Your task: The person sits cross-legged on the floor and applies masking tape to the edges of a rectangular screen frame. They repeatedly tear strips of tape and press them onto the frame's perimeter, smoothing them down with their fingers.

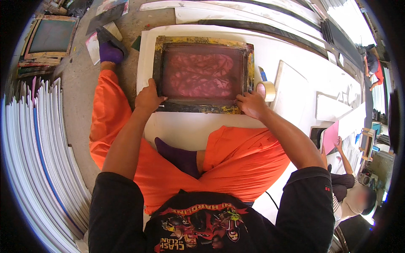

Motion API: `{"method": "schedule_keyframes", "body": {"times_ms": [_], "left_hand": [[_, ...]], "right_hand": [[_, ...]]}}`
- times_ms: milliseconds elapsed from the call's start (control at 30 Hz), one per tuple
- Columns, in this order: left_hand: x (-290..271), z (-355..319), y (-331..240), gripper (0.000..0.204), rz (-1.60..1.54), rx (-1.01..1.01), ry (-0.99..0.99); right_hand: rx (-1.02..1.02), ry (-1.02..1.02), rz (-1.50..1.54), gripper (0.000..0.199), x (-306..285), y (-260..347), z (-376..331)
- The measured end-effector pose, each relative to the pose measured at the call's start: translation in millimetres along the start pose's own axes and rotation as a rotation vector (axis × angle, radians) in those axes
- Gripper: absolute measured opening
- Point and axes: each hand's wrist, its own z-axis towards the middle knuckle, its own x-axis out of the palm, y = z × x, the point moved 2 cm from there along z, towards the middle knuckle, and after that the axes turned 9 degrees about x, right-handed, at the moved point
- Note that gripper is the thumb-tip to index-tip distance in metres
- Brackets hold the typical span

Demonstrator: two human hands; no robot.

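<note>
A screen-printing frame lies on a white board in front of my folded legs. Its wooden rim is dark and stained yellow, and the mesh inside is dark red with a pinkish pattern. My left hand grips the near left corner, thumb over the rim and fingers along the outer side. At the near right corner my right hand is closed on the rim, its fingertips on the wood. Just beyond that hand stands a roll of tape, next to a blue-handled cutter.
White sheets lie at the right. A tall stack of boards fills the left side, with more frames behind it. Long panels run along the far side. Another person at the right holds a pink sheet.
</note>
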Motion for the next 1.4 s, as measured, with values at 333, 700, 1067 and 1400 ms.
{"method": "schedule_keyframes", "body": {"times_ms": [333, 700, 1067, 1400], "left_hand": [[-6.8, 2.7, -4.8, 0.073, 0.048, 0.001, 0.051], [-11.2, -2.9, -14.6, 0.069, 0.083, -0.044, 0.071], [-9.2, -5.5, -16.8, 0.068, 0.094, -0.042, 0.038], [-13.9, -10.8, -5.4, 0.068, -0.145, 0.010, 0.029]], "right_hand": [[-0.037, 0.348, -0.030, 0.018, -1.2, 0.1, 12.9], [-0.138, 0.547, -0.144, 0.019, -19.8, 7.9, 38.3], [-0.057, 0.669, -0.158, 0.021, -21.8, 6.2, 45.9], [0.181, 0.483, 0.139, 0.060, -54.4, -0.1, 0.8]]}}
